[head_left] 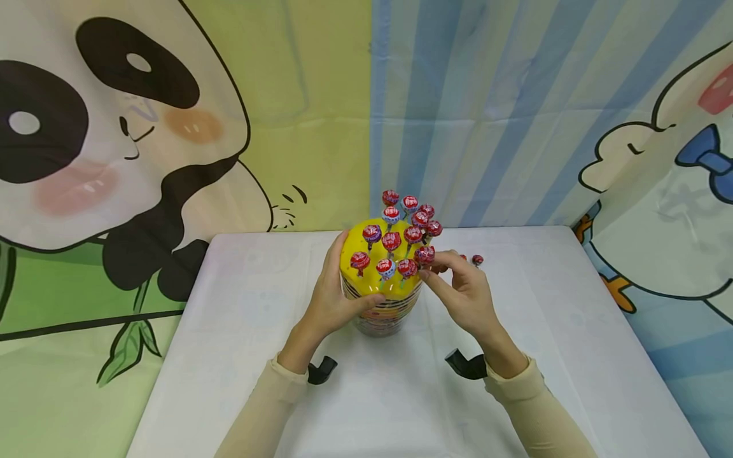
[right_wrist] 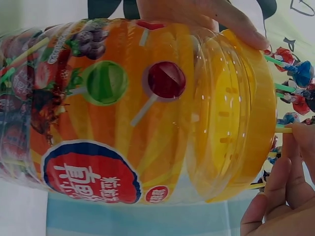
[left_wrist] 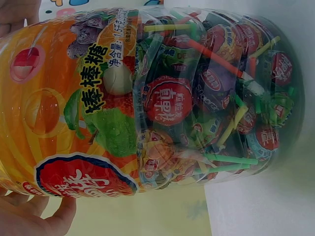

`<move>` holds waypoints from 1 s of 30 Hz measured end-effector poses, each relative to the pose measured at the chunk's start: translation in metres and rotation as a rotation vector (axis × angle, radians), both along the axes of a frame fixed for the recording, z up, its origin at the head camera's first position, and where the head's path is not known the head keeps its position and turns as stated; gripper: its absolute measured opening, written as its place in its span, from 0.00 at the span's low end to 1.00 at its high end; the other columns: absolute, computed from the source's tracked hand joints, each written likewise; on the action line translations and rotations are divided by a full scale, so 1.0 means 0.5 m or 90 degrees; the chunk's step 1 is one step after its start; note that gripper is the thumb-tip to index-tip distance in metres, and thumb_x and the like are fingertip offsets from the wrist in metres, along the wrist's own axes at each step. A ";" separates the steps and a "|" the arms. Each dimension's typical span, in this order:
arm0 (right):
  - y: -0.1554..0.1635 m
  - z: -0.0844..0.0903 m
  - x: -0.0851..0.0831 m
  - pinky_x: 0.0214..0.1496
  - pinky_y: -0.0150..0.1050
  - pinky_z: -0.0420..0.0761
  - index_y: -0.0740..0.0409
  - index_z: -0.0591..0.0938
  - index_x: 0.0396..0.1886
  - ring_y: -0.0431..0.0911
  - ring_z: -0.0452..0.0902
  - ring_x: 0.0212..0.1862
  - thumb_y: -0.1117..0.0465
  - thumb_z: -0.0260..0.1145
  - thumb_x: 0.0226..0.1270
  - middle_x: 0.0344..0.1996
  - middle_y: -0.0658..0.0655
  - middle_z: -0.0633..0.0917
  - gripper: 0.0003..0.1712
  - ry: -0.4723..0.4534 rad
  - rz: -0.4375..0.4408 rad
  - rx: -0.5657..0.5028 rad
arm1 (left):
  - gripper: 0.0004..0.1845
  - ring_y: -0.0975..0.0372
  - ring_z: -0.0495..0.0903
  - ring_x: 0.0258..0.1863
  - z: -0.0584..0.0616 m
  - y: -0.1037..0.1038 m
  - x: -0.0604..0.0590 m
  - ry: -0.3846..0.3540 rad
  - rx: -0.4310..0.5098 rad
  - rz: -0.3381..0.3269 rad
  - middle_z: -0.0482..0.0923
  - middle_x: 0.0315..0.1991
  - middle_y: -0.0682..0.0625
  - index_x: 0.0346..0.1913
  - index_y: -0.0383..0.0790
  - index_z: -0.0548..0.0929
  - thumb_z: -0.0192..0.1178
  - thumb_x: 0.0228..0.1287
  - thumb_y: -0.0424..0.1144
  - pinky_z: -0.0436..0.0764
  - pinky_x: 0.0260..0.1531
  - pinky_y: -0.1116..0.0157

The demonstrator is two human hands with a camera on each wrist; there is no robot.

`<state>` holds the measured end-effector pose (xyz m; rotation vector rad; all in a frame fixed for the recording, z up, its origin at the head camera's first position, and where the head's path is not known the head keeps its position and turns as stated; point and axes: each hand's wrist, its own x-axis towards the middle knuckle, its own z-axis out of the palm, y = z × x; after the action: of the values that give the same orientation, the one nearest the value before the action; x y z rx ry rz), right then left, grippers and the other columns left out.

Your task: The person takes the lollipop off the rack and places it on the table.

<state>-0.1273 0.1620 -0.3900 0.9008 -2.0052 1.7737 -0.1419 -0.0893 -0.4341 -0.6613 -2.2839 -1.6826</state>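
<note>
1. Head view: a person's left hand (head_left: 331,298) wraps the side of a clear lollipop tub (head_left: 380,305) at mid-table, fingers curled round its wall just below the yellow lid (head_left: 357,245).
2. At the lid's near right edge, the right hand (head_left: 462,294) pinches a red-wrapped lollipop (head_left: 425,256) between thumb and fingertips; other lollipops stand upright in the lid's holes.
3. Left wrist view: the tub is packed with wrapped sweets behind a printed orange label (left_wrist: 74,113), so it likely sits heavy and stable.
4. Its smooth plastic wall looks stiff yet slippery; a broad grasp round the body suits it.
5. Each lollipop seems light, its stick thin; hold it just under the head, as a hard sideways pull could bend it.
6. One loose lollipop (head_left: 477,259) lies on the white table (head_left: 246,331) beyond the right hand.
</note>
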 end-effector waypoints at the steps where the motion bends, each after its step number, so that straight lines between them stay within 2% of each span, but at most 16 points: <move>1: 0.000 0.001 0.000 0.49 0.37 0.74 0.71 0.82 0.50 0.49 0.73 0.44 0.82 0.64 0.62 0.42 0.59 0.85 0.16 0.005 0.002 -0.004 | 0.61 0.62 0.66 0.66 0.000 0.000 0.000 -0.001 0.000 0.001 0.53 0.75 0.61 0.80 0.61 0.46 0.74 0.49 0.65 0.73 0.62 0.55; 8: 0.002 0.018 -0.001 0.49 0.37 0.75 0.73 0.82 0.47 0.50 0.73 0.43 0.83 0.64 0.62 0.41 0.61 0.84 0.15 0.034 0.006 -0.030 | 0.61 0.62 0.66 0.66 -0.003 0.001 -0.001 0.000 -0.002 -0.001 0.54 0.75 0.61 0.80 0.61 0.46 0.74 0.49 0.64 0.73 0.62 0.56; 12: 0.014 0.022 -0.004 0.49 0.36 0.77 0.74 0.81 0.47 0.49 0.75 0.43 0.85 0.62 0.60 0.41 0.64 0.84 0.16 0.035 -0.014 -0.032 | 0.61 0.62 0.66 0.66 -0.004 0.001 -0.001 0.001 -0.001 -0.002 0.54 0.74 0.61 0.80 0.61 0.46 0.74 0.49 0.64 0.73 0.62 0.56; 17: 0.044 0.011 -0.011 0.44 0.33 0.79 0.73 0.81 0.47 0.48 0.77 0.41 0.84 0.62 0.62 0.42 0.65 0.84 0.15 0.000 -0.071 -0.017 | 0.60 0.62 0.66 0.66 -0.004 0.001 -0.002 -0.008 0.003 -0.013 0.54 0.74 0.61 0.80 0.62 0.46 0.75 0.51 0.61 0.73 0.62 0.56; 23: 0.095 -0.015 -0.035 0.35 0.30 0.76 0.71 0.82 0.45 0.48 0.76 0.35 0.80 0.63 0.66 0.40 0.63 0.84 0.09 -0.048 -0.146 0.011 | 0.60 0.63 0.66 0.66 -0.003 0.001 -0.002 -0.014 0.000 -0.008 0.54 0.74 0.62 0.80 0.63 0.45 0.75 0.50 0.61 0.73 0.62 0.56; 27: 0.134 -0.038 -0.056 0.35 0.29 0.76 0.71 0.81 0.45 0.48 0.77 0.37 0.75 0.64 0.68 0.40 0.65 0.84 0.07 -0.097 -0.200 0.027 | 0.61 0.63 0.66 0.66 -0.002 0.000 -0.001 -0.019 0.004 -0.011 0.54 0.74 0.62 0.80 0.62 0.45 0.75 0.50 0.61 0.73 0.62 0.57; 30: 0.163 -0.062 -0.074 0.37 0.28 0.78 0.70 0.81 0.48 0.45 0.78 0.39 0.70 0.65 0.70 0.41 0.61 0.85 0.10 -0.154 -0.238 0.044 | 0.61 0.63 0.66 0.66 -0.002 0.000 -0.001 -0.022 0.005 -0.013 0.54 0.74 0.62 0.80 0.62 0.45 0.75 0.50 0.61 0.74 0.62 0.57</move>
<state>-0.1641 0.2436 -0.4212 0.3055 -2.2162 1.6705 -0.1426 -0.0892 -0.4352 -0.6608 -2.2999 -1.7251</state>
